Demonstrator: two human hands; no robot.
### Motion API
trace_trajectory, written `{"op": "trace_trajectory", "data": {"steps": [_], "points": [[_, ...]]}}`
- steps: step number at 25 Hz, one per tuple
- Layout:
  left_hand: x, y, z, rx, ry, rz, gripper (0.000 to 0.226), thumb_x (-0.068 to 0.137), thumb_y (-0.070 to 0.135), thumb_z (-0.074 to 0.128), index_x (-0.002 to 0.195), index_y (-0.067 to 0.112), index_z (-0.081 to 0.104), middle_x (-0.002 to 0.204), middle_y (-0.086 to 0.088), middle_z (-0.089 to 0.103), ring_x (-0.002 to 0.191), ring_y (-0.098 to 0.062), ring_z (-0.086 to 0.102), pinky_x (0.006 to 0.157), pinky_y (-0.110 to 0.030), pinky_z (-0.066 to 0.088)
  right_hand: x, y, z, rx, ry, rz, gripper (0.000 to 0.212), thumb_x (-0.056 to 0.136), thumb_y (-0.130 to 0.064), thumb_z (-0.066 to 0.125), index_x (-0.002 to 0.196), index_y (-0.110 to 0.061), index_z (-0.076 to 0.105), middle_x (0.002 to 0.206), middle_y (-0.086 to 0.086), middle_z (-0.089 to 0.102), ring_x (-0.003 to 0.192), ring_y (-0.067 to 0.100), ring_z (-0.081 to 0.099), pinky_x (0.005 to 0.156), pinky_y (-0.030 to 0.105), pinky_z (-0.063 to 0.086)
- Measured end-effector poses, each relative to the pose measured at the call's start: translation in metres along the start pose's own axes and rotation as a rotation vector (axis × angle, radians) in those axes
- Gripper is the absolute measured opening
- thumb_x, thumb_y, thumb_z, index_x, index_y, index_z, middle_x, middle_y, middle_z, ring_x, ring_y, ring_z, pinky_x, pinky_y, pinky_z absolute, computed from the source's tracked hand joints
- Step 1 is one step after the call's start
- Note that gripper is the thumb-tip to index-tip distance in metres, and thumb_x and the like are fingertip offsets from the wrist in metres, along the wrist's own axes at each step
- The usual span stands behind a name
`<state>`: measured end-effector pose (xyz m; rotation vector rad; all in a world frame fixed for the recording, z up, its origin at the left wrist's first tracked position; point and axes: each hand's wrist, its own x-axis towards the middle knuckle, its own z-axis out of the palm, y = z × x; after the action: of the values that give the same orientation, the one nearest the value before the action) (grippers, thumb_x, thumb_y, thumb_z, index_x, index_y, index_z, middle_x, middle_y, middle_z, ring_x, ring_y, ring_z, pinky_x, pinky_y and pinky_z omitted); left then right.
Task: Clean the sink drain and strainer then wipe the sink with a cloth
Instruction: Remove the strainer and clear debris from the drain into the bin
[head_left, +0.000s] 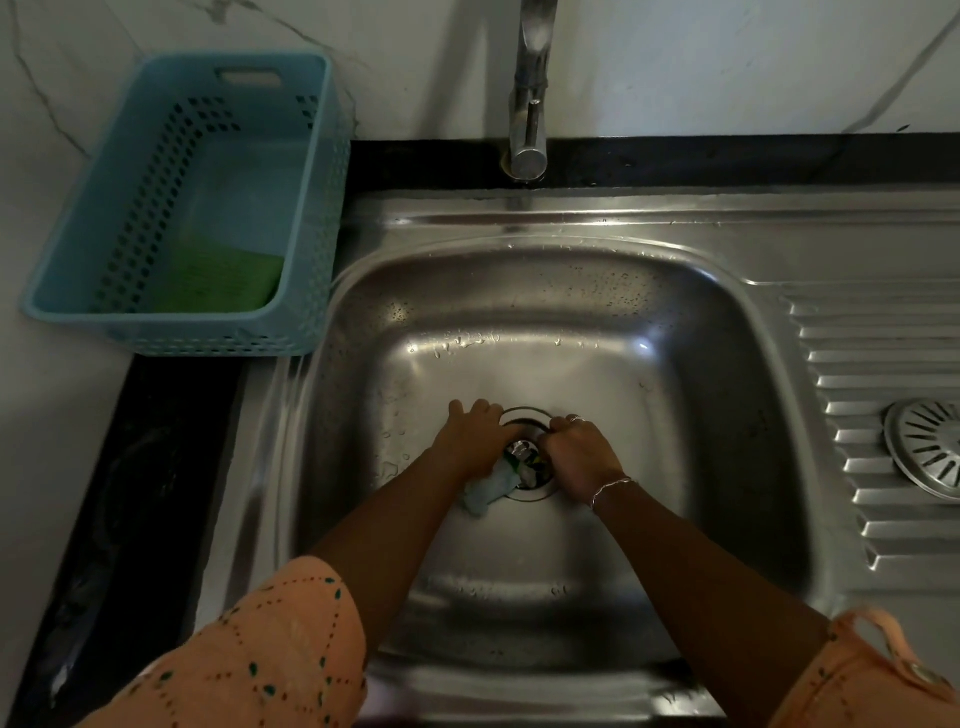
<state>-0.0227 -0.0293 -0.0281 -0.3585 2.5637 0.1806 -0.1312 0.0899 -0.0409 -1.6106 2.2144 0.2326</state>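
Both my hands are down in the steel sink (545, 322), at the round drain (525, 415) in its floor. My left hand (475, 441) grips a pale blue-white cloth (488, 491) at the drain's left rim, and a tail of the cloth trails toward me. My right hand (579, 454) is curled at the drain's right rim; what it holds is hidden. Bits of green and white debris show in the drain opening between the hands. The round metal strainer (927, 449) lies out on the ribbed drainboard at the right edge.
A tap (530, 104) stands behind the sink with its spout over the back rim. A light blue perforated basket (208, 208) with a green pad (218, 280) inside sits on the counter at the left. Black counter edging borders the sink.
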Motion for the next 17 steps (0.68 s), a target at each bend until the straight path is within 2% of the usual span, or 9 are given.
{"op": "trace_trajectory", "data": {"steps": [4, 9, 14, 17], "points": [[0.001, 0.001, 0.003, 0.042, 0.044, 0.014, 0.046, 0.083, 0.011, 0.058, 0.127, 0.018, 0.048, 0.128, -0.015, 0.044, 0.12, -0.032, 0.037, 0.096, -0.049, 0.032, 0.0, 0.0, 0.0, -0.01, 0.006, 0.009, 0.039, 0.093, -0.018, 0.04, 0.13, -0.018, 0.049, 0.115, 0.011, 0.06, 0.109, 0.032, 0.053, 0.092, 0.038, 0.043], [-0.005, 0.002, 0.001, -0.03, 0.143, 0.008, 0.026, 0.086, 0.011, 0.052, 0.111, 0.013, 0.058, 0.119, -0.011, 0.049, 0.114, -0.028, 0.042, 0.092, -0.044, 0.033, -0.003, 0.003, -0.003, 0.002, 0.035, 0.035, 0.032, 0.09, -0.012, 0.042, 0.115, -0.008, 0.061, 0.112, 0.015, 0.062, 0.105, 0.034, 0.055, 0.089, 0.039, 0.046], [-0.023, -0.003, -0.004, -0.087, 0.286, 0.071, 0.029, 0.084, 0.016, 0.052, 0.112, 0.015, 0.054, 0.117, -0.009, 0.049, 0.112, -0.026, 0.042, 0.088, -0.038, 0.03, -0.008, 0.008, -0.012, 0.042, 0.089, 0.061, 0.026, 0.087, -0.012, 0.047, 0.106, -0.007, 0.065, 0.105, 0.015, 0.064, 0.099, 0.034, 0.058, 0.085, 0.037, 0.047], [-0.035, -0.004, -0.002, -0.078, 0.346, 0.119, 0.033, 0.081, 0.012, 0.053, 0.115, 0.012, 0.054, 0.117, -0.013, 0.052, 0.11, -0.029, 0.046, 0.09, -0.039, 0.032, -0.012, 0.006, -0.016, 0.066, 0.121, 0.08, 0.025, 0.087, -0.012, 0.049, 0.104, -0.008, 0.066, 0.102, 0.014, 0.064, 0.097, 0.031, 0.058, 0.084, 0.036, 0.047]]}}
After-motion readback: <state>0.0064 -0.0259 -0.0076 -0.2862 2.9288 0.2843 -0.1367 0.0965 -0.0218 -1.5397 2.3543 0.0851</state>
